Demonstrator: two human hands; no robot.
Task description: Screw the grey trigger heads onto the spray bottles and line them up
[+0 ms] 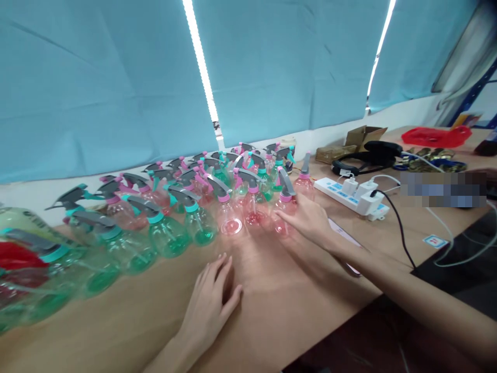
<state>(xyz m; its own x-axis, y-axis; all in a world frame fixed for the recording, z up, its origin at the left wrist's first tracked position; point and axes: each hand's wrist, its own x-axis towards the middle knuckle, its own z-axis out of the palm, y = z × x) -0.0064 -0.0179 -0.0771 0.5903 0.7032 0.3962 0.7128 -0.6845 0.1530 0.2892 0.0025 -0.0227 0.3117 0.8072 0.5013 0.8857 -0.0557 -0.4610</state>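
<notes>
My right hand [309, 221] is closed around the body of a pink spray bottle [282, 226] with a grey and pink trigger head. Its thumb lies across the front, and the other fingers are partly hidden. The bottle stands upright at the right end of the front row. My left hand [212, 298] rests on the wooden table with fingers stretched and nothing in it. Beyond it stand another pink spray bottle [230, 215], a third pink one [254, 204] and a green spray bottle [201, 225].
Several more green and pink spray bottles [169, 238] crowd the table [272, 311] to the left and back. At right lie a white power strip [337, 190] with chargers, headphones [367, 158], a flat phone-like object [344, 233], an open cardboard box [365, 137] and a red plastic bag [437, 136].
</notes>
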